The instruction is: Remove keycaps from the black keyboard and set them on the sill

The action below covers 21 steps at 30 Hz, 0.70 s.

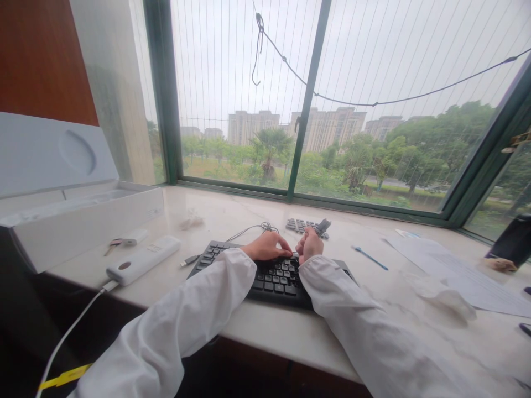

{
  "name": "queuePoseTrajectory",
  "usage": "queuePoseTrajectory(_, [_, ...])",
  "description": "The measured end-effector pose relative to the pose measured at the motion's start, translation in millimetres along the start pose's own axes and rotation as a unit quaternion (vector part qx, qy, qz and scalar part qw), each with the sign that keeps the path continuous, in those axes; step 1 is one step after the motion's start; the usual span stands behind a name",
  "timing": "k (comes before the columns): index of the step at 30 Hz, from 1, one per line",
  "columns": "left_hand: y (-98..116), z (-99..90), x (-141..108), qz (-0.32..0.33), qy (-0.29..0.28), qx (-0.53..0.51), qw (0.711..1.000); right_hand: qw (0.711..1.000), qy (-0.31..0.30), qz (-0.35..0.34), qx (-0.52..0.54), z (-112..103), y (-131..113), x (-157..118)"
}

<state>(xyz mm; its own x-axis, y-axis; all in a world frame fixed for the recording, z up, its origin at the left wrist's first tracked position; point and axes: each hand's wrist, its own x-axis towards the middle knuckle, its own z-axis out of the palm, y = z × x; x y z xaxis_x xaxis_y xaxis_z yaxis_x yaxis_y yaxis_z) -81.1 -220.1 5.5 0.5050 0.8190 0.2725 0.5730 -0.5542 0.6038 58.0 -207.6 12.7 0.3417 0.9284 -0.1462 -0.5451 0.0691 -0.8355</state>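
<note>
A black keyboard lies on the pale table, with some dark gaps among its keys. My left hand is over its upper middle, thumb and fingers pinched near the keys; whatever is between the fingertips is too small to name. Close on its right, my right hand is closed around a dark grey brush-like tool, whose wide end sticks up past the fist. Behind the hands, several loose keycaps lie in rows on the table.
White power bank with a cable, small white device with a key, and open white box stand left. A blue stick, crumpled tissue and papers lie right. A window frame borders the table's back.
</note>
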Motion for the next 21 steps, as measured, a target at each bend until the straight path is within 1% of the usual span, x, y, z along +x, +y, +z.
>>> queuePoseTrajectory(4, [0, 0.6, 0, -0.005, 0.005, -0.004, 1.0, 1.0, 0.003, -0.021, 0.001, 2, 3, -3])
queuePoseTrajectory(9, [4, -1.2, -2, 0.008, 0.001, -0.009, 1.0, 0.998, -0.04, -0.048, 0.005, 5, 6, -6])
queuePoseTrajectory(11, [6, -2.0, -3, 0.013, 0.002, -0.008, 1.0, 0.995, -0.062, -0.072, -0.015, 4, 9, -7])
queuePoseTrajectory(14, [6, -1.9, -4, 0.02, 0.014, -0.001, 1.0, 0.985, -0.088, -0.131, -0.07, 1, 14, -9])
queuePoseTrajectory(16, [5, -1.2, -4, 0.03, 0.022, 0.009, 0.999, 0.969, -0.118, -0.184, -0.117, 0, 18, -12])
queuePoseTrajectory(17, [4, -0.8, -3, 0.035, 0.026, 0.017, 0.999, 0.956, -0.139, -0.216, -0.144, -1, 20, -15])
queuePoseTrajectory(19, [3, -0.1, -3, 0.038, 0.037, 0.039, 0.998, 0.921, -0.175, -0.285, -0.201, -2, 22, -20])
queuePoseTrajectory(20, [2, 0.0, -3, 0.037, 0.042, 0.049, 0.997, 0.904, -0.178, -0.317, -0.225, -2, 22, -22])
queuePoseTrajectory(21, [2, -0.1, -3, 0.037, 0.046, 0.056, 0.997, 0.892, -0.168, -0.342, -0.244, -2, 22, -23])
